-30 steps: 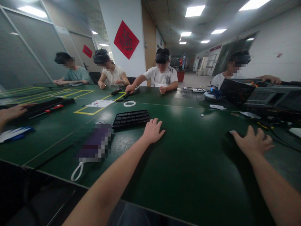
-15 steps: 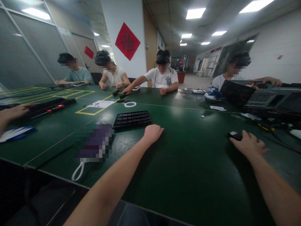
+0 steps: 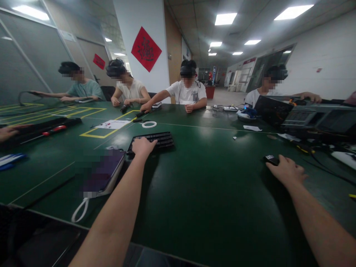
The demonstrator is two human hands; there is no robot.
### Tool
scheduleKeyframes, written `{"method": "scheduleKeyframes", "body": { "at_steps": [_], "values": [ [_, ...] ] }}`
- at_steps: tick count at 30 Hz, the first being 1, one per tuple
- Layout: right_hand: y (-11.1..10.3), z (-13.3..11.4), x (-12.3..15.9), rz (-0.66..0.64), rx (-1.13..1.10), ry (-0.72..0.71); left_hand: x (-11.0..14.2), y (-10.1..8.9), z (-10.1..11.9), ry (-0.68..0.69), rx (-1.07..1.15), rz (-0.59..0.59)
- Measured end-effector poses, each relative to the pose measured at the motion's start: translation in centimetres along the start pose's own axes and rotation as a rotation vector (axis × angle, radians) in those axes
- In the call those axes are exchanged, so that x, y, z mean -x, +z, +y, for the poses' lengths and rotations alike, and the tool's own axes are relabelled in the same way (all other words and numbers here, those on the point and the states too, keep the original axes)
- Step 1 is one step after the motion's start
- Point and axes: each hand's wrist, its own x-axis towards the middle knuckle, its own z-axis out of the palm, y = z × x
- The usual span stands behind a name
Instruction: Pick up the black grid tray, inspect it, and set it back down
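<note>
My left hand (image 3: 143, 146) lies palm-down on a black plastic grid panel (image 3: 162, 140), a shallow, keyboard-like frame of rectangular cells. The flat hand seems placed to steady it rather than grip it, and I see no fingers curled round its edge. My right hand (image 3: 286, 171) is well apart, out to the right, its fingertips at a small black device (image 3: 271, 160) with a white label on top. My fingers hide part of it, so I cannot tell whether I am holding it or only touching it.

Both things sit on a dark green table (image 3: 211, 211), its smooth surface glossy under the ceiling lights. Just left of my left forearm lies a purple item (image 3: 101, 172), too blurred to identify, with a white loop (image 3: 79, 212) trailing toward me. Farther off, a coil of white cable (image 3: 149, 124) lies near a paper sheet (image 3: 112, 124), which sits inside a yellow tape outline (image 3: 91, 135), perhaps marking out a work area. At the left, a co-worker's hand (image 3: 9, 132) is near a red-handled screwdriver (image 3: 54, 129). Bulky electronic equipment (image 3: 314, 120) stands at the far right.
</note>
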Motion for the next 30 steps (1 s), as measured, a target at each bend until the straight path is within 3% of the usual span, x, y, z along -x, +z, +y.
{"method": "scheduleKeyframes", "body": {
  "at_steps": [3, 9, 13, 16, 19, 23, 26, 30],
  "values": [
    [0.2, 0.1, 0.0, 0.034, 0.028, -0.008, 0.0, 0.6, 0.1, 0.016, -0.140, -0.059],
    [0.4, 0.2, -0.4, 0.018, 0.120, -0.103, 0.3, -0.1, 0.7, 0.117, -0.162, -0.161],
    [-0.2, -0.2, -0.5, 0.019, 0.121, -0.131, 1.5, -0.5, 1.7, 0.187, -0.064, -0.154],
    [-1.1, -1.7, 0.4, 0.001, -0.092, -0.171, 2.9, -0.6, 3.6, 0.235, 0.210, -0.219],
    [-1.8, -4.1, 2.8, -0.142, -0.604, -0.225, 5.1, -0.9, 5.9, 0.223, 0.768, -0.387],
    [-2.3, -7.0, 7.6, -0.580, -1.116, -0.318, 9.0, -1.1, 8.6, 0.213, 1.300, -0.670],
    [-2.5, -8.0, 10.7, -0.784, -1.199, -0.372, 11.5, -0.7, 9.6, 0.248, 1.426, -0.805],
    [-2.5, -8.4, 12.6, -0.831, -1.249, -0.438, 13.7, -0.1, 10.0, 0.283, 1.318, -0.826]
  ]
}}
